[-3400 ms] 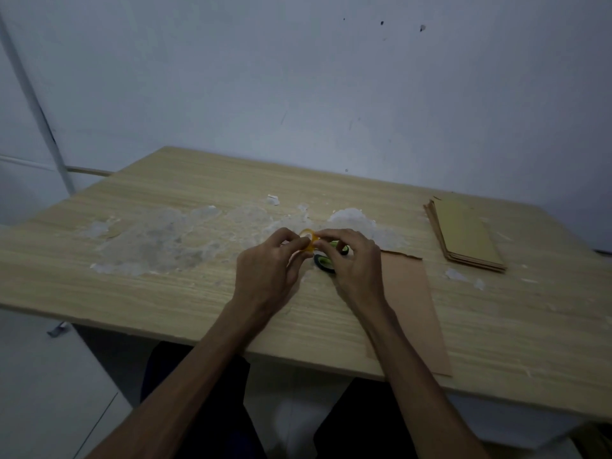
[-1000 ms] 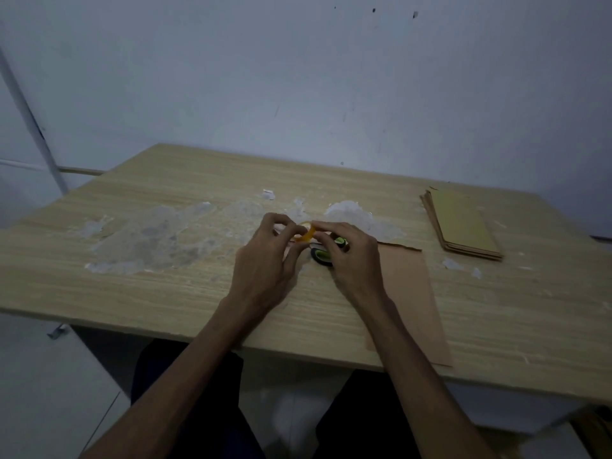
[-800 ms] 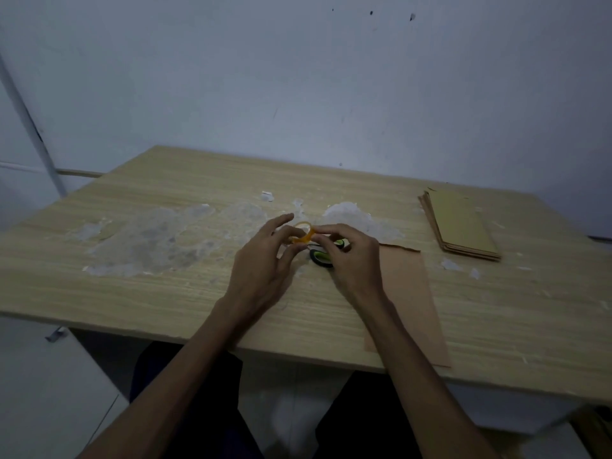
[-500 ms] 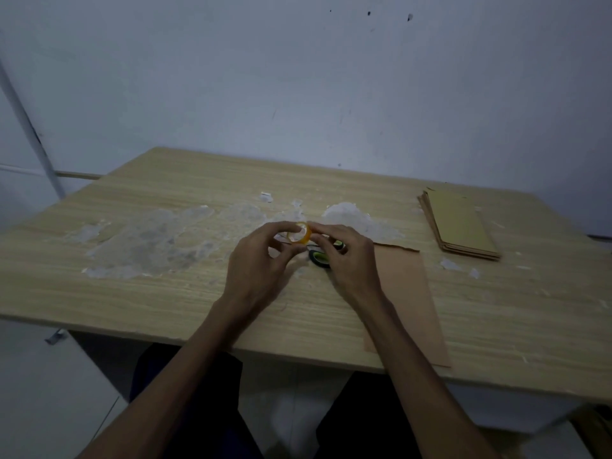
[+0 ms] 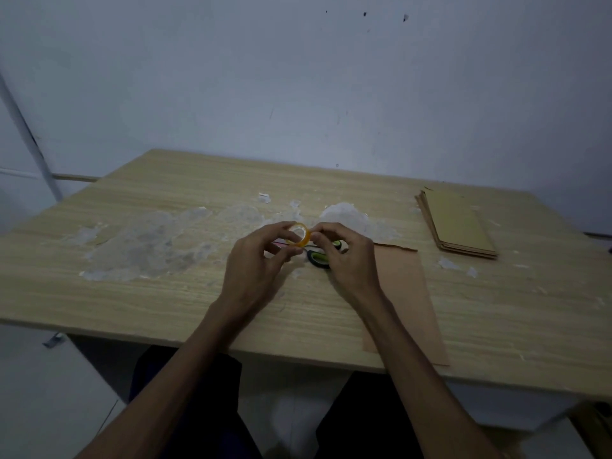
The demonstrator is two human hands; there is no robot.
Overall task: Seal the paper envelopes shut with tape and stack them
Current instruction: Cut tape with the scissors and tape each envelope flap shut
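A small yellow tape roll (image 5: 299, 234) is held just above the middle of the wooden table (image 5: 165, 293). My left hand (image 5: 256, 265) grips it with curled fingers, and my right hand (image 5: 347, 256) pinches at its right rim. A brown paper envelope (image 5: 405, 293) lies flat to the right of my right hand and reaches the table's front edge. A stack of yellowish envelopes (image 5: 457, 223) lies at the back right.
Green-handled scissors (image 5: 319, 258) lie on the table under my right hand, partly hidden. Patches of torn white residue (image 5: 152, 240) cover the table's left and middle. A pale wall stands right behind the table. My legs are below the front edge.
Both hands stayed on the tape roll and turned it between the fingers. The roll now faces me with its hole showing. The envelopes have not moved.
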